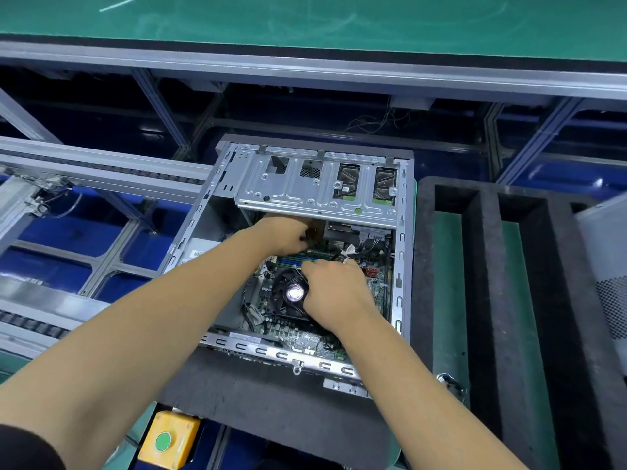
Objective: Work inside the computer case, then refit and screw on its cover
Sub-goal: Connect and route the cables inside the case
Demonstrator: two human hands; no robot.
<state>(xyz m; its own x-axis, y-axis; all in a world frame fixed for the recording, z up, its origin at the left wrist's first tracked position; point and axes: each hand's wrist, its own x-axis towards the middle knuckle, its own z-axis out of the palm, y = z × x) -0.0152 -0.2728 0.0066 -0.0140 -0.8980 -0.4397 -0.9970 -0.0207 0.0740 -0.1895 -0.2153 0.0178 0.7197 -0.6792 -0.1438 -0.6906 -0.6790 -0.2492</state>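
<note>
Both hands are down inside the open computer case (402, 239), working around the memory slots (298, 260): the left hand (286, 234) has its fingers curled at the far end of the slots, just under the drive cage (315, 188), and the right hand (330, 290) is curled at the near end, partly over the CPU fan (291, 293). Honestly can't tell if either one is pinching a stick or a latch or just pressing, the fingertips are hidden. My guess is one hand per end so whatever sits in the slot goes in evenly. The case lies on its side on a dark foam pad (258, 395), open side up, so the motherboard (305, 340), fan and cables are easy to reach. The cover looks like the perforated grey panel (607, 266) off to the right, beside the slotted foam tray (481, 266), so it's not refitted yet
</note>
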